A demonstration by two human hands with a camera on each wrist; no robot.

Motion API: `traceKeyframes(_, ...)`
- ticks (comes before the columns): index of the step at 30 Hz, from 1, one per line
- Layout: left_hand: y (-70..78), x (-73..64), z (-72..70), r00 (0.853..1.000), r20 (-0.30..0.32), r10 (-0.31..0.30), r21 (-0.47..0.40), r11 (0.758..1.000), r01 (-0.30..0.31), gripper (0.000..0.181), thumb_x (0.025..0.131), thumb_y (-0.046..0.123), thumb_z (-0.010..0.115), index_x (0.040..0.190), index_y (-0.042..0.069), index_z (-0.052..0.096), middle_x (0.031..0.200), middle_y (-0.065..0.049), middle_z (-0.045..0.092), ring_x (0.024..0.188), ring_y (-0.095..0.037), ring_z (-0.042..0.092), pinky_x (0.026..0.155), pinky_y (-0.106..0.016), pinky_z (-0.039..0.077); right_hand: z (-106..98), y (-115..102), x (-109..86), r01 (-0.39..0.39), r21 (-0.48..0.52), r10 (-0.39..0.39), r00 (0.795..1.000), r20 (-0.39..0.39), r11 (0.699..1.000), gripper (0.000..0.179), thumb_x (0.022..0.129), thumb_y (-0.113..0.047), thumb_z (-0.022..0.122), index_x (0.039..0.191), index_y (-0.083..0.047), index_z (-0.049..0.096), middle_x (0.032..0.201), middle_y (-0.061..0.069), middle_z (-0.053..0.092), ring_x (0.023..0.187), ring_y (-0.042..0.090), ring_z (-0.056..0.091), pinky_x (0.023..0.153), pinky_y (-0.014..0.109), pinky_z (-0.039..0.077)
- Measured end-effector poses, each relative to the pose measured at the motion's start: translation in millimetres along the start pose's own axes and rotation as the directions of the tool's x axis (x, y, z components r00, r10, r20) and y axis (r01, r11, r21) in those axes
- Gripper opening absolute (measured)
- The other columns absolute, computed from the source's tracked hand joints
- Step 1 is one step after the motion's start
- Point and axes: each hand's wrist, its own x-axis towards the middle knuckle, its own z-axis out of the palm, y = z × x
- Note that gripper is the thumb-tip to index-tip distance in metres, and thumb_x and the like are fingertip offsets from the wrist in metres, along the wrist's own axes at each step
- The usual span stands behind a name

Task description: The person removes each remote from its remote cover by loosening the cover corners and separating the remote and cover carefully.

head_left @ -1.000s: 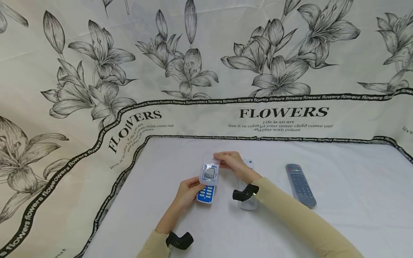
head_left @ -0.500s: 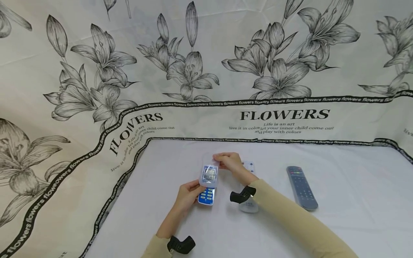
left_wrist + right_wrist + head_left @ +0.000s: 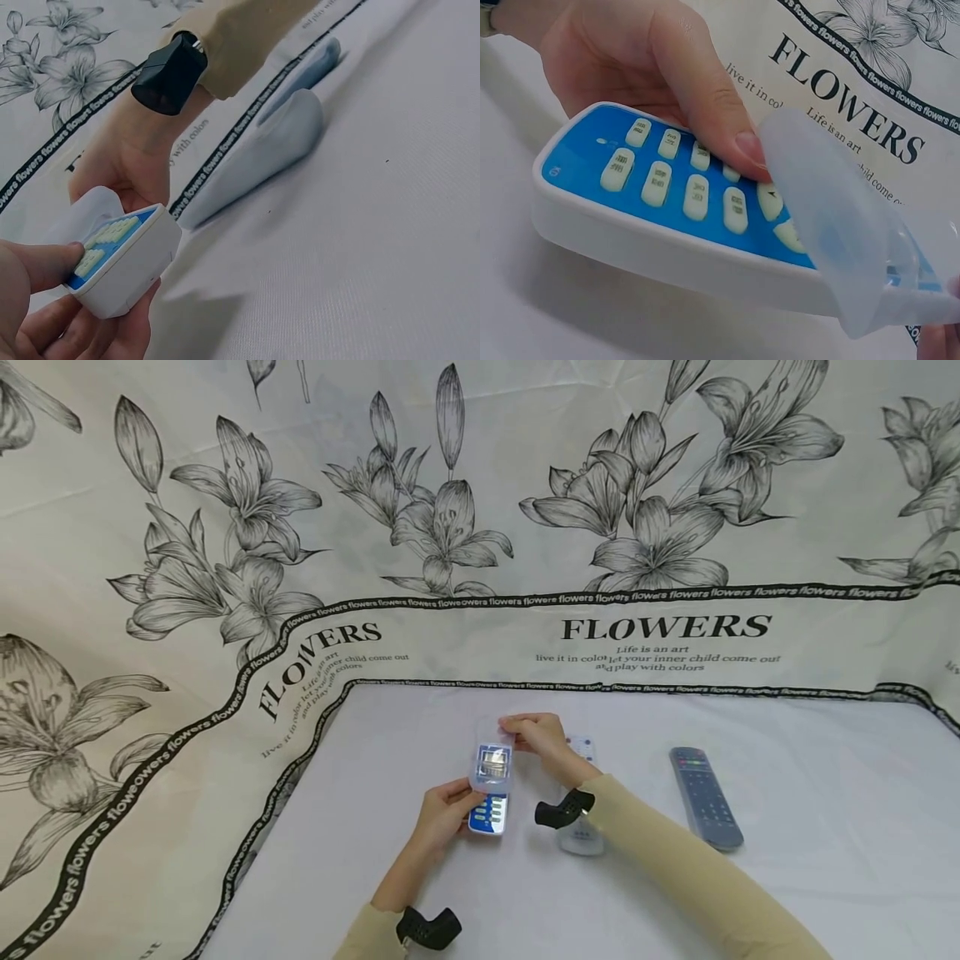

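We had the blue-and-white remote [image 3: 489, 817] between both grips, half inside a clear cover [image 3: 821, 217].

Our left grip [image 3: 441, 814] was closed around the remote's sides, thumb on the face by the buttons and fingers curled underneath, holding it above the table [image 3: 382, 760]; our right grip [image 3: 538, 737], ahead and to the right, pinched the cover's far edge. The keypad end nearest the left grip was bare, while the screen end lay within the cover. Beneath the right grip's wrist, we saw a pale remote [image 3: 581, 842], partly hidden; well to that grip's right lay a dark remote [image 3: 705, 797]. Flowered cloth [image 3: 465, 639] hung beyond both grips.
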Motion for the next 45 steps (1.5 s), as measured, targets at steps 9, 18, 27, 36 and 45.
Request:
traceKeyframes(9, -0.5, -5.0, 7.6, 0.999, 0.020, -0.026, -0.015, 1.000, 0.027, 0.053, 0.089, 0.020, 0.068, 0.131, -0.007, 0.052, 0.114, -0.018, 0.068, 0.074, -0.005, 0.064, 0.058, -0.019, 0.052, -23, -2, 13.1, 0.026, 0.002, -0.026, 1.000, -0.007, 1.000, 0.037, 0.090, -0.022, 0.066, 0.119, 0.001, 0.065, 0.102, 0.004, 0.068, 0.079, 0.007, 0.059, 0.068, 0.017, 0.053)
traceKeyframes(18, -1.1, -3.9, 8.3, 1.000, -0.004, -0.025, 0.005, 1.000, 0.025, 0.053, 0.089, 0.021, 0.068, 0.132, -0.006, 0.052, 0.117, -0.019, 0.066, 0.077, -0.007, 0.064, 0.061, -0.022, 0.053, -24, -2, 7.6, 0.001, 0.038, -0.006, 0.992, 0.129, 0.999, 0.048, 0.094, -0.026, 0.060, 0.133, 0.001, 0.052, 0.134, 0.017, 0.057, 0.102, 0.015, 0.062, 0.092, 0.029, 0.053)
traceKeyframes(27, 0.8, 2.5, 8.0, 0.997, -0.075, 0.002, -0.041, 0.999, -0.005, 0.048, 0.090, 0.016, 0.066, 0.131, -0.006, 0.053, 0.116, -0.020, 0.066, 0.078, -0.006, 0.065, 0.062, -0.022, 0.055, -19, -3, -3.8, -0.082, 0.060, 0.068, 0.975, 0.210, 0.995, 0.054, 0.095, -0.022, 0.060, 0.141, 0.001, 0.043, 0.141, 0.019, 0.050, 0.103, 0.015, 0.063, 0.093, 0.026, 0.052)
traceKeyframes(36, 32.2, -11.4, 8.4, 0.994, -0.105, 0.005, -0.056, 0.998, -0.011, 0.044, 0.089, 0.010, 0.065, 0.127, -0.010, 0.055, 0.115, -0.024, 0.066, 0.078, -0.006, 0.065, 0.064, -0.021, 0.055, -14, 0, -8.5, -0.087, 0.098, 0.069, 0.983, 0.169, 0.991, 0.043, 0.095, -0.019, 0.059, 0.132, 0.002, 0.053, 0.133, 0.019, 0.057, 0.085, 0.006, 0.064, 0.081, 0.021, 0.055)
traceKeyframes(45, 5.5, 13.1, 9.1, 0.997, -0.075, -0.020, -0.048, 0.999, 0.016, 0.047, 0.088, 0.018, 0.069, 0.128, -0.004, 0.057, 0.117, -0.020, 0.067, 0.075, -0.006, 0.066, 0.063, -0.023, 0.056, -14, 0, -3.8, -0.049, 0.135, 0.036, 0.995, 0.096, 0.990, 0.041, 0.092, -0.012, 0.063, 0.127, 0.008, 0.055, 0.104, 0.006, 0.069, 0.077, 0.004, 0.061, 0.071, 0.016, 0.054)
